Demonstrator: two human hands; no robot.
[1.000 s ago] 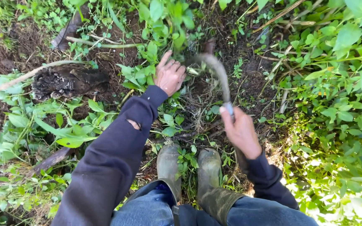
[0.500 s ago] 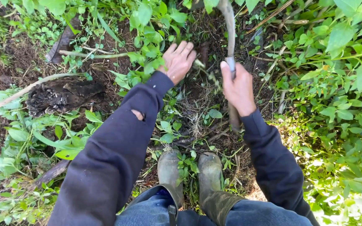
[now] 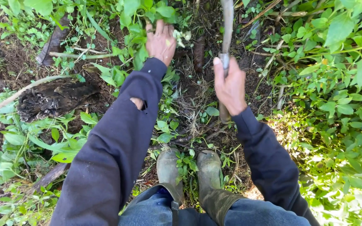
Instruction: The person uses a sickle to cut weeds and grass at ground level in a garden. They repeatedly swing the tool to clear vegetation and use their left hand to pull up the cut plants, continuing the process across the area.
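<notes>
I see the curved blade [image 3: 227,25] of a sickle-like cutting tool standing nearly upright at top centre, running out of the top edge, its wooden handle [image 3: 224,115] poking out below the fist. My right hand [image 3: 230,86] has its grip clamped around that handle, thumb up along the metal collar, over bare dark soil [image 3: 197,90] with dry roots. My left hand [image 3: 161,41] is up and left of the blade, well apart from it, fingers closed around a bunch of leafy green weed stems [image 3: 141,23]; grip shut on the plants, knuckles toward the camera. Both arms wear dark navy sleeves; the left sleeve [image 3: 118,134] has a small tear [image 3: 138,103] at the forearm showing skin. A brown pod-like piece [image 3: 199,53] lies on the soil between the two hands. Lower centre, two muddy olive rubber boots [image 3: 189,171] stand side by side among small weeds, blue jeans [image 3: 156,209] above them at the bottom edge. On the left, a dark rotted chunk of wood [image 3: 55,98] lies on the ground, a pale thin cut stalk [image 3: 21,90] running diagonally just above it. Dense sunlit green foliage [image 3: 340,104] fills the right side.
</notes>
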